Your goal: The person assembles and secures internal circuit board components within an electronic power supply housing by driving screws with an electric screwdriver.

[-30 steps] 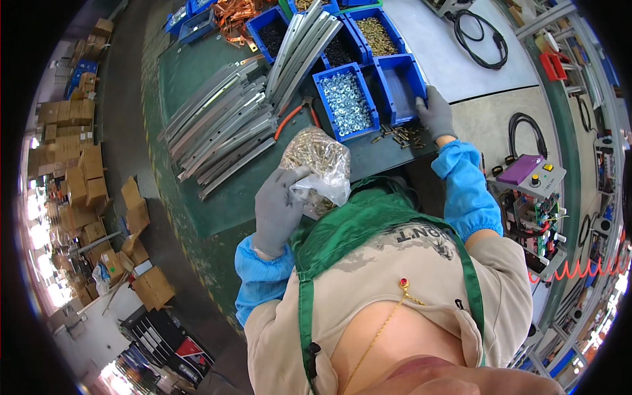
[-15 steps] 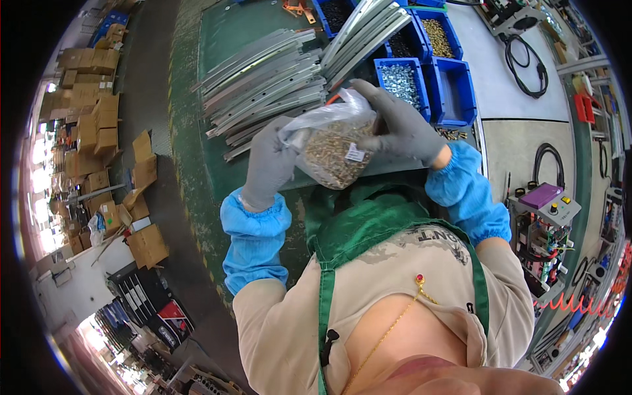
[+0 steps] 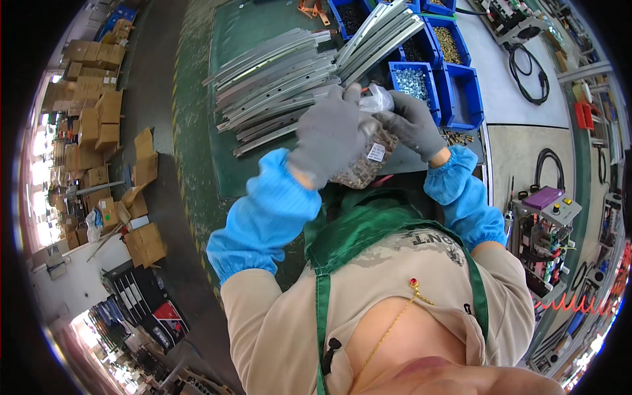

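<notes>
A clear plastic bag of small brass-coloured screws [image 3: 359, 170] hangs above the near edge of the green table, a white label on its side. Its gathered top sticks up between my two gloved hands. My left hand [image 3: 329, 135], in a grey glove, is closed round the bag's neck and covers much of its left side. On the other side, my right hand [image 3: 413, 125] pinches the neck with thumb and fingers. Just beyond the hands lie long metal strips [image 3: 276, 85], stacked in a loose pile.
Blue bins [image 3: 462, 95] stand at the back right; some hold small fasteners, such as silver ones [image 3: 411, 82] and brass ones [image 3: 447, 45]. Loose brass screws [image 3: 456, 137] lie by my right wrist. Farther right is a control box [image 3: 552, 205] with a purple item on top.
My left hand has moved right and up, from the bag's left side to its neck. The bag's top is now bunched together, and my right hand has shifted slightly to the right.
</notes>
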`<state>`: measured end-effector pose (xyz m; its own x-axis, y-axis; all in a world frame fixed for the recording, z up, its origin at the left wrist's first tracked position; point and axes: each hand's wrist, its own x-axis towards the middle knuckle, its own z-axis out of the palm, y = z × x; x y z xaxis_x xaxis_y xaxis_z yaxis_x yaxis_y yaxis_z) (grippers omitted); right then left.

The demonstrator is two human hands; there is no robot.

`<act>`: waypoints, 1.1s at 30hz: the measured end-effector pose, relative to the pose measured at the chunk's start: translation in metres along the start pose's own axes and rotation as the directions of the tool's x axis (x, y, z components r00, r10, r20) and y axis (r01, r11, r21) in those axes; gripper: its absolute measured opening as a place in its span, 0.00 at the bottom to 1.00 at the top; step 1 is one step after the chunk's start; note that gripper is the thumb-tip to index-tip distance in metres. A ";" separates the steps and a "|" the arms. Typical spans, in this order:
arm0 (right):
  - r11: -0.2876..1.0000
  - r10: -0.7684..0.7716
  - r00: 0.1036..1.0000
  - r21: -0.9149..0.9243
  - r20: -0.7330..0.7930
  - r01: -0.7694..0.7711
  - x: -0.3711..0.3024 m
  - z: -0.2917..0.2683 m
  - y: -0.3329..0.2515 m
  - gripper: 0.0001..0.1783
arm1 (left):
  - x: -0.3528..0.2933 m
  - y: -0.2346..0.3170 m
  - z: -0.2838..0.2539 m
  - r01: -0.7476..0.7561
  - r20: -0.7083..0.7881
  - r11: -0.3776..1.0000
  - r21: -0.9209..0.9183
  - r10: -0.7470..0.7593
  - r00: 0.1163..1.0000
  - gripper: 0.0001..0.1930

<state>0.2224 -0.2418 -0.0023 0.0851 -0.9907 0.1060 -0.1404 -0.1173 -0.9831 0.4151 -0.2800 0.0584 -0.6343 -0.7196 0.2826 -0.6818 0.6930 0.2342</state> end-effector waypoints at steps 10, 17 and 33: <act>0.836 0.435 0.899 -0.346 -0.057 -0.427 -0.104 -0.002 0.032 0.37 | -0.031 -0.004 0.027 0.323 0.334 -0.088 -0.942 -0.280 0.900 0.12; 0.560 0.274 0.930 0.746 0.245 -0.361 -0.110 0.037 0.049 0.47 | -0.016 0.027 -0.036 0.285 0.282 0.073 -0.956 -0.053 0.958 0.07; 0.019 -0.259 0.872 0.900 -0.416 0.435 -0.138 -0.102 0.029 0.47 | 0.144 0.182 -0.068 -0.038 -0.075 -0.268 -0.963 0.130 0.989 0.07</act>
<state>0.1055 -0.1154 -0.0304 -0.2995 -0.8619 0.4092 0.9223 -0.3713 -0.1070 0.2248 -0.2546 0.2045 -0.6884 -0.6181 0.3796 0.5576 -0.1162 0.8219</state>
